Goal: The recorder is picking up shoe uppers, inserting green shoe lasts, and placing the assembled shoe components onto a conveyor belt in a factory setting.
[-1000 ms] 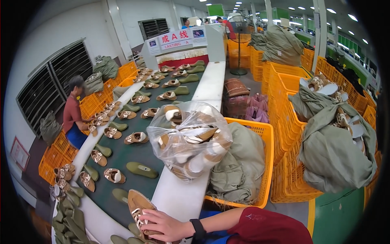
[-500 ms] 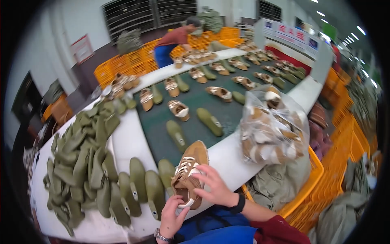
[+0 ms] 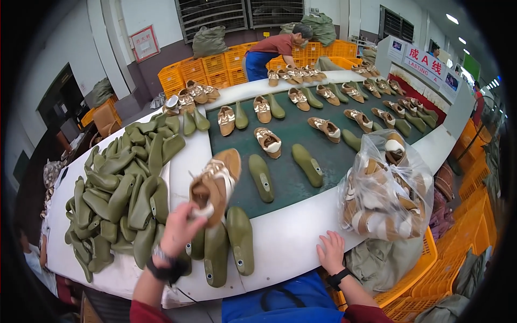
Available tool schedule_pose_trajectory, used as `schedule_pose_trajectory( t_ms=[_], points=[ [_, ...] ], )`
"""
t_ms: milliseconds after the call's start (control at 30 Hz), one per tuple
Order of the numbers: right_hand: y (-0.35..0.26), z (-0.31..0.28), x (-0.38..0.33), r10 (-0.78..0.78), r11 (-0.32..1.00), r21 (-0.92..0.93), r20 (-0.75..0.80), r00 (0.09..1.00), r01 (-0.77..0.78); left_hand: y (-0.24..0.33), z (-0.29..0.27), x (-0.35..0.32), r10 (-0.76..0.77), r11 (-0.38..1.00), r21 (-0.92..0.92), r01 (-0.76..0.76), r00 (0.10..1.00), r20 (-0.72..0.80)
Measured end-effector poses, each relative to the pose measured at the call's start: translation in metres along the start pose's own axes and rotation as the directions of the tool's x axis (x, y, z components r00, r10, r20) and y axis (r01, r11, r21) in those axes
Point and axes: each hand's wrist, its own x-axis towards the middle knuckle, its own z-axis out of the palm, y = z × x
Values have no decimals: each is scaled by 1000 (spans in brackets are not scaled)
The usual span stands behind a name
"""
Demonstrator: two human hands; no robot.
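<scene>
A tan and white sneaker hangs above the near edge of the green belt, toe tilted up and away. My left hand is closed on its heel. Just under it, green shoe lasts lie along the table's front edge. Fingers spread, my right hand is at the white table edge beside a clear plastic bag of similar sneakers and holds nothing. Two more lasts, a nearer left one and a right one, lie on the belt beyond the sneaker.
A heap of green lasts covers the table's left side. Sneakers paired with lasts stand in rows on the green belt. Orange crates line the right side. Across the table, a person in a blue apron bends over sneakers.
My left hand has lifted the sneaker up and to the left. My right hand has let go of it and moved right to the table edge. The view has shifted.
</scene>
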Motion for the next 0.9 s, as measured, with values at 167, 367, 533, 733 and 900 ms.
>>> schedule_pose_trajectory(
  t_ms=[167, 367, 533, 733, 900],
  points=[
    [-6, 2, 8, 56, 998, 14, -12, 998, -56, -69, 34, 147, -177, 978, 123, 167, 982, 69],
    [-8, -2, 13, 109, 994, 13, 5, 994, -109, -144, 150, 256, -138, 970, 189, 154, 986, -94],
    [-8, 2, 17, 116, 993, 25, 31, 993, -116, -186, 235, 267, -349, 863, 402, 306, 937, 36],
    [-15, -3, 14, 103, 994, 38, 23, 994, -104, -166, 169, 267, -306, 880, 440, 180, 923, 233],
    [-14, -3, 6, 85, 996, 34, 3, 996, -85, -64, 61, 189, 12, 945, 309, -110, 954, 301]
  ],
)
